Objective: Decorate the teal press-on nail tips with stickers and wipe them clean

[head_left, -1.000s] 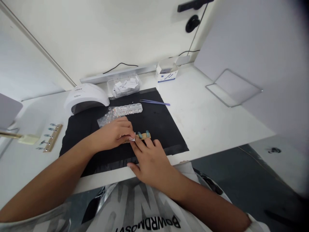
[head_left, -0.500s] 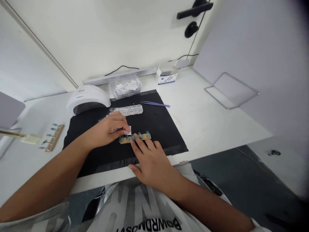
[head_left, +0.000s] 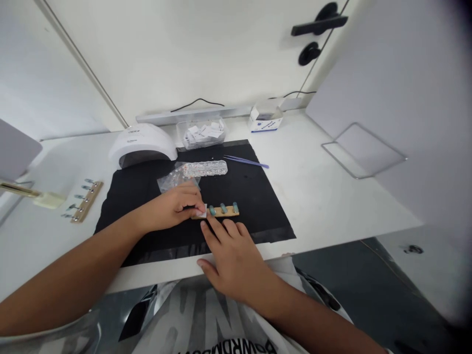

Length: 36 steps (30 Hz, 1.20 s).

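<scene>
A small wooden strip (head_left: 225,211) carrying several teal nail tips lies on a black mat (head_left: 254,196). My left hand (head_left: 173,206) is closed in a pinch on a small white pad (head_left: 201,212), which it presses onto the strip's left end. My right hand (head_left: 228,250) lies flat and open on the mat just in front of the strip, fingertips touching its near edge.
A white nail lamp (head_left: 143,145) stands behind the mat on the left. A clear gem case (head_left: 205,168), plastic bag (head_left: 170,179), purple tweezers (head_left: 246,162), tub of pads (head_left: 202,132) and small box (head_left: 266,119) lie behind. A second nail strip (head_left: 84,200) lies left.
My left hand lifted the white pad off the strip for a moment, then brought it back down onto the left end. My view shifted slightly left.
</scene>
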Each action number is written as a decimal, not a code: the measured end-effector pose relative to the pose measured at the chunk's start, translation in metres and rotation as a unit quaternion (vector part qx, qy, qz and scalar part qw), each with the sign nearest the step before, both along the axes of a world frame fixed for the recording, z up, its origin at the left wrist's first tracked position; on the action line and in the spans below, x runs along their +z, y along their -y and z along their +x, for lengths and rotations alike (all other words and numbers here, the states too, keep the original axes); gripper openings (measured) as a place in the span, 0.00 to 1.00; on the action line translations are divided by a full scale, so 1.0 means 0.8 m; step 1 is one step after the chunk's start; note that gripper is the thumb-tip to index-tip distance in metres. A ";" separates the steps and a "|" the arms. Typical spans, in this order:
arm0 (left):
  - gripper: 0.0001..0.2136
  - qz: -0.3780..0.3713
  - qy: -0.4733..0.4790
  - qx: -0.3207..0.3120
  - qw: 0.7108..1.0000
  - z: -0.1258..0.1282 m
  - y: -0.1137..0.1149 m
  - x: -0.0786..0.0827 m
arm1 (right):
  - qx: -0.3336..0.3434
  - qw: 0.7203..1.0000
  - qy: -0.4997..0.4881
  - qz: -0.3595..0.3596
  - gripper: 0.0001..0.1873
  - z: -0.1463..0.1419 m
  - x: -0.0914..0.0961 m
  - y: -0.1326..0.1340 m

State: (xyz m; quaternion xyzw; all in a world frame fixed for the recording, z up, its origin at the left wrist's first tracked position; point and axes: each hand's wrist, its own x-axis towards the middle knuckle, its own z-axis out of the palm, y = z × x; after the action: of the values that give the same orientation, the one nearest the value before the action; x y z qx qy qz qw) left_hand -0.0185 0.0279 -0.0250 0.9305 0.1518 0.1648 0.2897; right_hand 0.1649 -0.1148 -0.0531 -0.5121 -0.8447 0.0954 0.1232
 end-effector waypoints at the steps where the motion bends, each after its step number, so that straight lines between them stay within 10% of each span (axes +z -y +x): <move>1: 0.10 0.000 0.002 0.000 1.000 0.001 0.000 -0.001 | -0.005 1.000 0.004 -0.001 0.34 -0.003 0.000 -0.001; 36: 0.07 0.080 -0.007 0.016 0.997 0.004 0.004 0.001 | -0.029 0.999 0.020 0.014 0.40 -0.016 -0.004 -0.016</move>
State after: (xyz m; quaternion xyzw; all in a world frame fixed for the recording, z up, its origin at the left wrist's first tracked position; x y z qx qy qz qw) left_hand -0.0153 0.0245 -0.0245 0.9492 0.1554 0.1750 0.2103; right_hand 0.1518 -0.1024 -0.0565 -0.5365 -0.8329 0.0700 0.1166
